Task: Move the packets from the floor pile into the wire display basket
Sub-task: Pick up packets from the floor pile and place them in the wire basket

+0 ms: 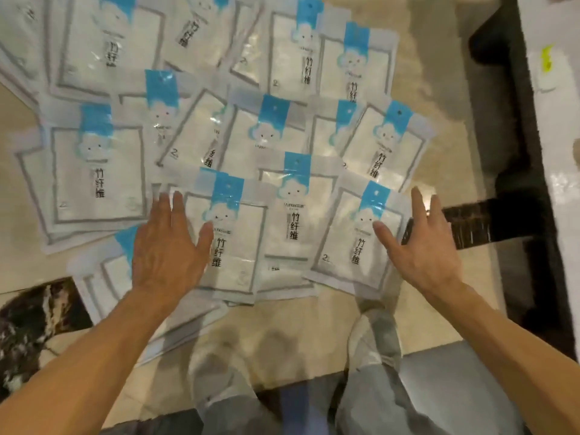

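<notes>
Packets [219, 136] lie spread over the floor [439, 98] in front of me, flat white pouches that each carry a blue header tab, a cloud face and a column of black characters. I count about fifteen blue tabs in view; several more pouches are cut by the frame at eleven and twelve o'clock, so the full number is beyond telling. They overlap like fanned cards, none standing, all face up. Three sit nearest me in a row: the left packet [232, 233], the middle packet [290, 227] and the right packet [357, 243], the middle one partly tucked beneath its two neighbours.

Both my hands are over that near row, palms down. My left hand [168, 246] has its grip released, fingers straight and spread, lying across the left edge of the left packet, fingertips toward twelve o'clock. My right hand [420, 246] is likewise unclenched, fingers fanned, thumb over the right packet's upper right corner and the rest past its edge toward three o'clock. Whether either palm presses the plastic or floats just above it, I cannot tell.

Outward, the floor is pale beige stone. One dark band [508, 152] runs along it at two to three o'clock, and one dark veined patch [34, 328] shows at eight o'clock. My two trouser legs [386, 400] and one light shoe [370, 337] sit at six o'clock.
</notes>
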